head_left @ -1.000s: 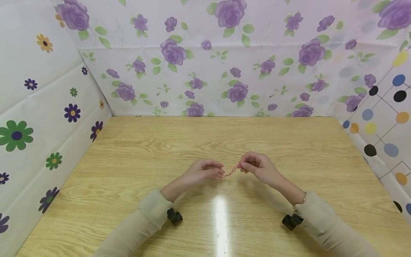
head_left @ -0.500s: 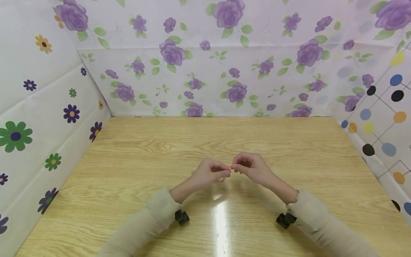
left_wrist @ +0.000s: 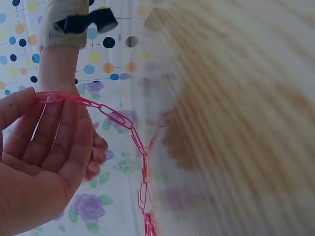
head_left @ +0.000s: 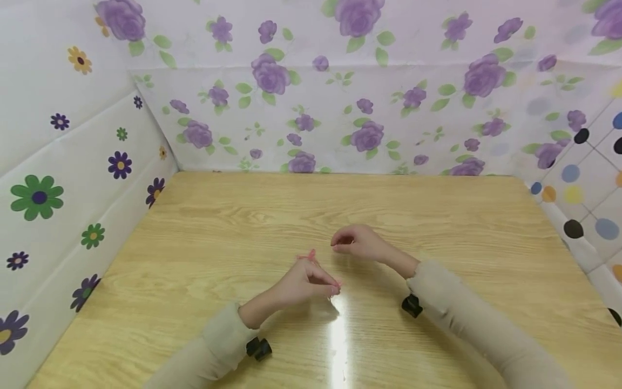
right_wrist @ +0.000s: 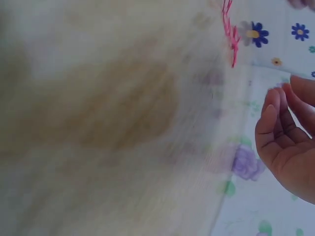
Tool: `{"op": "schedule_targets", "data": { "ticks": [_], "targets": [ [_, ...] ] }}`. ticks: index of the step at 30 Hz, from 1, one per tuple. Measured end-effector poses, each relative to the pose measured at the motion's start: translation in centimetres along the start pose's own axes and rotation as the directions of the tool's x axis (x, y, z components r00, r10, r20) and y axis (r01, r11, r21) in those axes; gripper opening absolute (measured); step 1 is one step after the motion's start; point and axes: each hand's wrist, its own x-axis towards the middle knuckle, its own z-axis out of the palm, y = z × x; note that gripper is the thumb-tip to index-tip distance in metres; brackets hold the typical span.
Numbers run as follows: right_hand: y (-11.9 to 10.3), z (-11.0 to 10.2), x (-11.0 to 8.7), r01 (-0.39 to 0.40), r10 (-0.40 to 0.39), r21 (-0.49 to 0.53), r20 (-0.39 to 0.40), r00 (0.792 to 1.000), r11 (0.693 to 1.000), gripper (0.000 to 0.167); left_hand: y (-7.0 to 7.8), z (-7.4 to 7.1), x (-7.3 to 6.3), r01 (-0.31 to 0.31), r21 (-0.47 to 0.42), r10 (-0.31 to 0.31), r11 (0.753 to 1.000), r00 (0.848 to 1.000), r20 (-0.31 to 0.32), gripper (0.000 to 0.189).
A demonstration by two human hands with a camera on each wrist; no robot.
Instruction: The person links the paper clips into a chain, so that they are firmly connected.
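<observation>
A chain of linked pink paper clips [left_wrist: 132, 128] hangs from my left hand [head_left: 303, 283], whose thumb and fingers pinch one end of it. In the left wrist view the links arc over from the fingertips and run down to the tabletop. Part of the chain [head_left: 312, 253] shows behind the left hand in the head view. My right hand [head_left: 364, 244] is a short way behind and to the right, with fingers loosely bent. Nothing shows between its fingertips in the right wrist view, where the far end of the chain [right_wrist: 233, 46] lies apart from it.
A light wood-grain table [head_left: 243, 210] lies under both hands, with a bright glare streak at its front middle. Flower-printed sheets [head_left: 311, 119] rise behind and at the left. A dotted sheet [head_left: 590, 216] stands at the right.
The hands, together on the chain half a second ago, have separated. My left hand has come nearer with the chain pinched. The right hand has let go and moved slightly left and back.
</observation>
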Motion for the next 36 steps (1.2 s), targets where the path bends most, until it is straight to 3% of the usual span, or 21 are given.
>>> {"op": "schedule_targets", "data": {
  "ticks": [4,7,12,14,19,22,26,29,33,36],
  "targets": [
    [0.5,0.3,2.5,0.071,-0.061,-0.104,0.092,0.994,0.992,0.013,0.0,0.1,-0.4,0.044,-0.003,-0.044,0.999,0.998,0.047,0.009],
    [0.4,0.8,4.0,0.088,-0.063,-0.159,0.156,0.986,0.983,0.016,-0.3,0.1,-0.7,0.061,-0.014,-0.059,0.998,0.996,0.074,0.009],
    [0.0,1.9,5.8,0.088,-0.040,-0.220,0.214,0.976,0.972,0.022,-2.0,0.3,-0.6,-0.029,0.012,0.027,1.000,0.992,0.122,0.008],
    [-0.1,2.3,6.4,0.086,-0.029,-0.235,0.234,0.972,0.968,0.022,-2.7,0.3,-0.6,-0.038,0.034,0.034,0.999,0.991,0.130,0.008],
    [-0.2,3.3,7.4,0.051,0.025,-0.257,0.285,0.958,0.965,0.022,-3.4,0.2,-0.7,0.011,0.052,-0.018,0.999,0.991,0.132,0.009],
    [-0.1,3.7,7.7,0.072,0.013,-0.270,0.300,0.954,0.960,0.018,-3.4,0.1,-0.7,0.032,0.043,-0.038,0.999,0.989,0.145,0.010],
    [0.3,3.7,7.6,0.115,-0.023,-0.286,0.306,0.952,0.951,0.011,-3.5,0.0,-0.6,0.048,0.048,-0.056,0.998,0.984,0.166,0.010],
    [0.7,3.2,7.0,0.096,-0.023,-0.253,0.277,0.961,0.963,0.013,-3.4,-0.2,-0.5,0.047,0.062,-0.057,0.997,0.984,0.168,0.010],
    [1.2,1.9,5.5,0.047,-0.023,-0.120,0.196,0.980,0.992,0.009,-3.5,-0.9,-0.3,0.026,0.052,-0.033,0.998,0.989,0.147,0.012],
    [1.4,0.9,4.2,0.019,-0.017,-0.012,0.131,0.991,1.000,0.005,-3.6,-1.5,-0.1,0.046,-0.012,-0.044,0.999,0.992,0.119,0.013]
  ]
}}
